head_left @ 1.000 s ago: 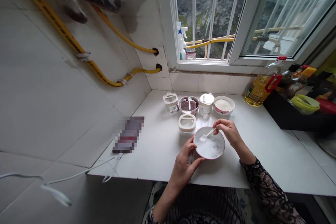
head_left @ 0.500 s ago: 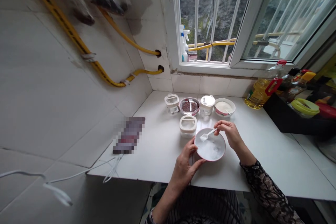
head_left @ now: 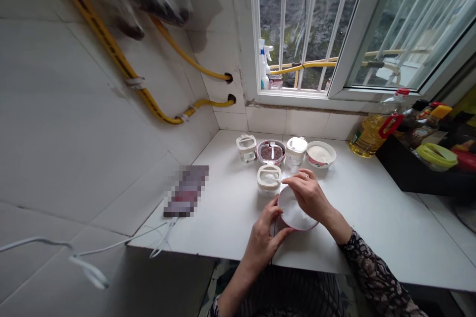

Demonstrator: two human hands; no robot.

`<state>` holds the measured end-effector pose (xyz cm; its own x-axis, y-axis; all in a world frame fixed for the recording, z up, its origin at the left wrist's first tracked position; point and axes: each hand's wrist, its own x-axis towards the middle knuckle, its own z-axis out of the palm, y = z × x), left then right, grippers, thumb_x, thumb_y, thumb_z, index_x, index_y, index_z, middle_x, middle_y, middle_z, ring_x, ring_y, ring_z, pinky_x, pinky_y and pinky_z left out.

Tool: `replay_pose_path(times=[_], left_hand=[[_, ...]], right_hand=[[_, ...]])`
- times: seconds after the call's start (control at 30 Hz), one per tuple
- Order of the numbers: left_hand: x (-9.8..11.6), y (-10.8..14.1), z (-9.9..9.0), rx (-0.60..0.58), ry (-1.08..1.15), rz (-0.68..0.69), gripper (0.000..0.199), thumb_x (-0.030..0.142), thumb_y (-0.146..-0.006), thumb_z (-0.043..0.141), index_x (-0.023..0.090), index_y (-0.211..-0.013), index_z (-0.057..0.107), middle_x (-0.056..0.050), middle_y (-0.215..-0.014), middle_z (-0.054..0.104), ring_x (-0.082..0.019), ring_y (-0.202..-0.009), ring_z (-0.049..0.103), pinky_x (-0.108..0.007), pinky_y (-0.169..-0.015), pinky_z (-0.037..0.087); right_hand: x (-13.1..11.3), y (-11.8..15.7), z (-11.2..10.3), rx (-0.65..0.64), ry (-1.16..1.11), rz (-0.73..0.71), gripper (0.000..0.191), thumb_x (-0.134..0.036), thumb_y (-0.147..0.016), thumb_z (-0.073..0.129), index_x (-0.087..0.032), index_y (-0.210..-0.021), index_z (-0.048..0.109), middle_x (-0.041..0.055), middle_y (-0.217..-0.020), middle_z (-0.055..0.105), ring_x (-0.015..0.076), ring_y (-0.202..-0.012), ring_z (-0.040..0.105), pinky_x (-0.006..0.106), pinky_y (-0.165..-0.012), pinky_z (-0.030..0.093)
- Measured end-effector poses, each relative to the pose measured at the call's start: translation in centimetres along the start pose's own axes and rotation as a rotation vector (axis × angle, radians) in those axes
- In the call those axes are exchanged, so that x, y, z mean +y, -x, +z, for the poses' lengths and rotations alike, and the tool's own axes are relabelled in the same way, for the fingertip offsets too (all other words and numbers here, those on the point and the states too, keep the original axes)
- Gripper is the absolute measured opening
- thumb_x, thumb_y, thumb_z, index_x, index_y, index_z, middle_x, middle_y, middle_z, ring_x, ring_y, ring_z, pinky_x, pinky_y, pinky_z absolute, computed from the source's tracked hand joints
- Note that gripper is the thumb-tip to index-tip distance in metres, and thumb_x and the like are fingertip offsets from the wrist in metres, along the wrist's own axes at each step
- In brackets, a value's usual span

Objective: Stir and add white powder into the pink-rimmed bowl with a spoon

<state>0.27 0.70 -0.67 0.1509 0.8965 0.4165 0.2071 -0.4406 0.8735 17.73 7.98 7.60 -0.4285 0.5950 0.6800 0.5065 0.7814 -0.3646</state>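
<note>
My left hand (head_left: 268,230) grips the left rim of a bowl (head_left: 297,215) holding white granules, fingers on its side and thumb at the front. Pinched in my right hand (head_left: 307,190) is a small white spoon (head_left: 273,178), its head over the open top of a clear square jar (head_left: 268,187) with a cream rim. My right hand passes above the bowl and hides part of it. Behind stand a second jar (head_left: 246,147), a bowl of dark red grains (head_left: 270,152) with a white spoon on it, a third jar (head_left: 296,151) and a bowl of white powder (head_left: 321,153).
An oil bottle (head_left: 375,129) and a black rack (head_left: 399,168) of condiments stand at the right. A blurred-out flat object (head_left: 187,191) lies left on the white counter (head_left: 219,208), with a white cable (head_left: 163,240) below it. The window is behind.
My right hand has moved left, carrying the spoon from above the bowl to over the front jar. My left hand still holds the bowl in place. The view has shifted slightly.
</note>
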Motion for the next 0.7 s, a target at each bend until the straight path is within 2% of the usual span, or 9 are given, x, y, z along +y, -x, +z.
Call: replay_pose_path(times=[0.1, 0.2, 0.27, 0.33, 0.43, 0.53, 0.6, 0.7], left_hand=[[0.0, 0.0, 0.0, 0.002, -0.008, 0.001, 0.029, 0.029, -0.086, 0.073, 0.023, -0.11, 0.057, -0.017, -0.149, 0.053, -0.029, -0.131, 0.06, -0.042, -0.1, 0.058], [0.0, 0.1, -0.1, -0.001, -0.017, 0.002, 0.029, 0.028, -0.086, 0.073, 0.023, -0.11, 0.057, -0.017, -0.149, 0.053, -0.03, -0.131, 0.06, -0.043, -0.101, 0.057], [0.0, 0.1, -0.2, -0.008, -0.019, 0.004, 0.028, 0.029, -0.087, 0.072, 0.023, -0.11, 0.056, -0.018, -0.15, 0.052, -0.029, -0.131, 0.06, -0.043, -0.101, 0.057], [0.0, 0.1, -0.3, -0.011, -0.02, 0.009, 0.028, 0.029, -0.088, 0.071, 0.023, -0.11, 0.056, -0.018, -0.151, 0.051, -0.029, -0.132, 0.06, -0.043, -0.101, 0.057], [0.0, 0.1, -0.3, -0.013, -0.026, 0.012, 0.028, 0.029, -0.088, 0.071, 0.023, -0.111, 0.056, -0.018, -0.15, 0.052, -0.03, -0.133, 0.058, -0.044, -0.101, 0.057], [-0.1, 0.2, -0.3, -0.012, -0.032, 0.014, 0.03, 0.029, -0.088, 0.071, 0.023, -0.113, 0.056, -0.017, -0.149, 0.053, -0.03, -0.135, 0.057, -0.044, -0.102, 0.056], [-0.1, 0.3, -0.3, -0.009, -0.031, 0.011, 0.03, 0.029, -0.088, 0.071, 0.024, -0.113, 0.056, -0.017, -0.148, 0.053, -0.029, -0.135, 0.057, -0.044, -0.102, 0.057], [-0.1, 0.3, -0.3, -0.012, -0.031, -0.004, 0.03, 0.029, -0.087, 0.072, 0.024, -0.112, 0.056, -0.017, -0.148, 0.054, -0.029, -0.132, 0.059, -0.043, -0.101, 0.057]], right_hand=[[0.0, 0.1, -0.8, 0.068, -0.002, 0.012, 0.025, -0.01, -0.096, 0.048, -0.023, -0.102, 0.068, 0.0034, -0.089, 0.079, 0.0189, -0.078, 0.07, 0.044, -0.097, 0.046], [0.2, 0.6, -2.1, 0.159, -0.08, 0.164, 0.019, -0.015, -0.093, 0.052, -0.023, -0.095, 0.069, 0.0022, -0.077, 0.077, 0.0218, -0.08, 0.069, 0.041, -0.091, 0.05], [0.6, 1.0, -2.8, 0.168, -0.107, 0.264, 0.019, -0.015, -0.089, 0.052, -0.023, -0.085, 0.068, 0.0015, -0.067, 0.072, 0.0233, -0.081, 0.067, 0.039, -0.083, 0.051], [1.0, 1.4, -2.9, 0.123, -0.09, 0.305, 0.019, -0.014, -0.084, 0.051, -0.023, -0.076, 0.065, 0.0011, -0.063, 0.069, 0.0223, -0.077, 0.065, 0.038, -0.082, 0.051], [1.3, 1.7, -2.3, -0.027, -0.048, 0.262, 0.019, -0.012, -0.08, 0.05, -0.023, -0.07, 0.063, -0.0015, -0.063, 0.067, 0.0167, -0.062, 0.058, 0.041, -0.093, 0.046], [0.9, 1.8, -1.3, -0.168, -0.104, 0.218, 0.02, -0.01, -0.079, 0.049, -0.022, -0.069, 0.061, -0.0046, -0.06, 0.065, 0.0123, -0.052, 0.051, 0.043, -0.101, 0.041], [0.5, 1.7, -0.9, -0.187, -0.153, 0.246, 0.021, -0.011, -0.079, 0.047, -0.022, -0.068, 0.061, -0.0051, -0.059, 0.064, 0.0123, -0.053, 0.051, 0.043, -0.103, 0.04], [0.2, 1.5, -1.1, -0.118, -0.202, 0.368, 0.02, -0.013, -0.076, 0.048, -0.022, -0.065, 0.062, -0.0031, -0.057, 0.064, 0.0161, -0.063, 0.058, 0.042, -0.099, 0.042]])
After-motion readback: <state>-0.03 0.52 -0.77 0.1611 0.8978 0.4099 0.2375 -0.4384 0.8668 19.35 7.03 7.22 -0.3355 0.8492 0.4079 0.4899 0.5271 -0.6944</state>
